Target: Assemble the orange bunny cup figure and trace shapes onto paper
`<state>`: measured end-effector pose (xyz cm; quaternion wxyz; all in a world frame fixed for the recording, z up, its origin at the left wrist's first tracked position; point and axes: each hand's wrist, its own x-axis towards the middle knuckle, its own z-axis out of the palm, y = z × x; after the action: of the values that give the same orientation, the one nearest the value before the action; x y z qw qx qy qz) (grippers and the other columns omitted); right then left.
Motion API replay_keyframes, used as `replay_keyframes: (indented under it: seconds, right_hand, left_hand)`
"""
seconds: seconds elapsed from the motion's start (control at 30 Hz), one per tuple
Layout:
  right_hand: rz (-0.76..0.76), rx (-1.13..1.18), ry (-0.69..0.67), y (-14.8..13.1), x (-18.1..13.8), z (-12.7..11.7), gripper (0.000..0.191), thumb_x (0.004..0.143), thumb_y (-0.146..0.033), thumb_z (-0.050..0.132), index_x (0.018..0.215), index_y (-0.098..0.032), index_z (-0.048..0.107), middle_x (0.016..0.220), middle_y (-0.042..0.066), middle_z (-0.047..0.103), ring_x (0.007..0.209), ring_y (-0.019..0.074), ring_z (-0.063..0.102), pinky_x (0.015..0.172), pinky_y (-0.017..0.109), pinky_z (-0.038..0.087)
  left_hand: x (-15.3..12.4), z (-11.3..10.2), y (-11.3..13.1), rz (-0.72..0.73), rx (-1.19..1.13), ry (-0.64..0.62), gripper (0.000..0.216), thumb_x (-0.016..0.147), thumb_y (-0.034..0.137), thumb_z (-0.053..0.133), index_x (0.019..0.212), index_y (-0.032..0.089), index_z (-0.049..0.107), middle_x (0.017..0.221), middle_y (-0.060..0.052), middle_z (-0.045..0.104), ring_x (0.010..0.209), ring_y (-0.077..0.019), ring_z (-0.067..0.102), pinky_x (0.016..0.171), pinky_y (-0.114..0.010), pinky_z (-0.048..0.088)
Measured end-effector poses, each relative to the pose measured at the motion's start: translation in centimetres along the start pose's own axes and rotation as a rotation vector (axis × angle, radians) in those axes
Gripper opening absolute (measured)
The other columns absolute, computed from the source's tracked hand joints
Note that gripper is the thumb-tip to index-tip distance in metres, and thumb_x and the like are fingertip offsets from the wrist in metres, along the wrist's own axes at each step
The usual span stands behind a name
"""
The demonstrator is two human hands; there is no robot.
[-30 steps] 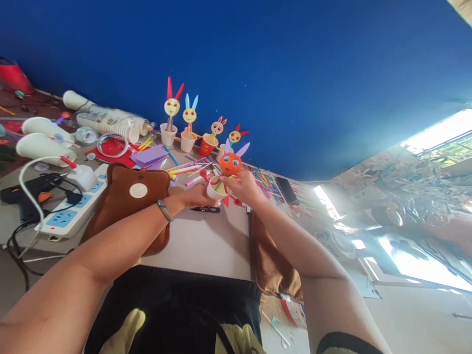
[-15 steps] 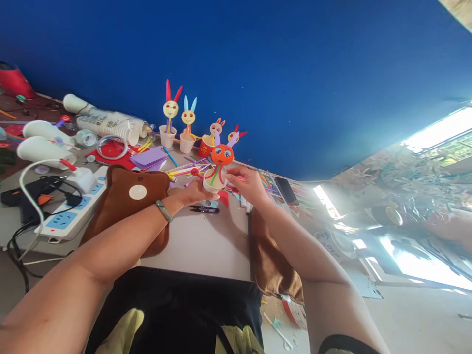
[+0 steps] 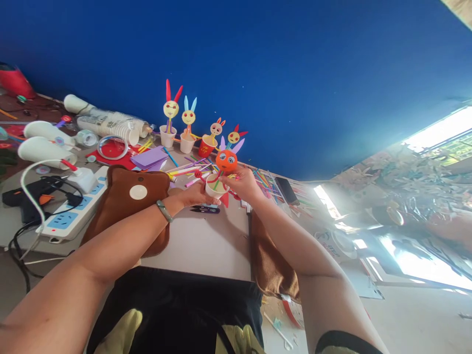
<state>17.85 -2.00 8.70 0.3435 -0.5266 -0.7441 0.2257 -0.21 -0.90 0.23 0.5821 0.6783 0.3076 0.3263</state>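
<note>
My left hand is closed around a white paper cup, tilted above the table. From the cup rises a rabbit figure with an orange round head, lilac ears and large paper eyes. A green stem and red, wire-like arms show below its head. A red tag marked "Hi" sticks out at the left of the cup. My right hand is closed in a pinch by the cup's rim, beside the stem, on what looks like the figure's red arm; small colourful bits show at its fingers.
Several finished rabbit cups line the blue wall. A brown plush pouch, power strip and glue gun lie left. Thread snips are below my hands. Coloured sticks and a phone lie right.
My right hand has moved slightly left, over the cup's rim toward the stem. The orange head has shifted right and a little down, uncovering the red-eared rabbit behind.
</note>
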Motion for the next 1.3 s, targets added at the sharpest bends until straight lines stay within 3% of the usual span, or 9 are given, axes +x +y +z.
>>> replay_keyframes:
  seconds: [0.23,0.77,0.93,1.13,1.3]
  right_hand:
    - [0.0,0.048,-0.025,0.2,0.2,-0.3,0.028,0.071,-0.033,0.074,0.092,-0.016,0.078,0.092,0.006,0.079,0.09,0.0262,0.071,0.082,0.036,0.053]
    - [-0.054,0.05,-0.054,-0.1,-0.4,-0.4,0.029,0.075,-0.035,0.073,0.097,-0.017,0.078,0.103,0.007,0.079,0.1,0.028,0.071,0.092,0.038,0.052]
    - [-0.023,0.01,-0.075,0.3,-0.1,-0.5,0.029,0.076,-0.039,0.074,0.094,-0.016,0.078,0.096,0.007,0.079,0.091,0.0255,0.071,0.084,0.035,0.053]
    - [-0.013,0.026,-0.041,0.6,0.2,-1.3,0.042,0.085,-0.055,0.067,0.1,-0.018,0.078,0.1,0.008,0.079,0.092,0.0246,0.07,0.081,0.034,0.053]
    - [0.024,-0.013,0.069,1.5,-0.5,-1.7,0.049,0.086,-0.062,0.062,0.101,-0.017,0.077,0.095,0.008,0.078,0.087,0.0238,0.069,0.076,0.035,0.053]
  left_hand:
    - [0.6,-0.2,-1.4,0.056,-0.001,-0.069,0.057,0.066,0.045,0.085,0.112,0.015,0.069,0.108,-0.011,0.074,0.107,-0.028,0.065,0.094,-0.04,0.051]
    - [0.9,-0.4,-2.1,0.052,-0.052,-0.115,0.059,0.068,0.044,0.086,0.116,0.016,0.067,0.114,-0.012,0.072,0.109,-0.0276,0.065,0.097,-0.042,0.05]
    - [0.6,-0.2,-1.3,-0.001,-0.062,-0.068,0.058,0.065,0.041,0.087,0.113,0.014,0.068,0.111,-0.011,0.073,0.106,-0.0274,0.065,0.093,-0.04,0.05]
    - [0.1,0.2,0.1,-0.028,-0.186,0.016,0.053,0.06,0.037,0.088,0.102,0.012,0.068,0.083,-0.007,0.072,0.081,-0.0216,0.066,0.076,-0.035,0.053]
    - [0.2,0.1,0.1,-0.002,-0.193,0.146,0.055,0.056,0.037,0.09,0.101,0.012,0.069,0.093,-0.01,0.074,0.09,-0.0234,0.067,0.081,-0.036,0.054]
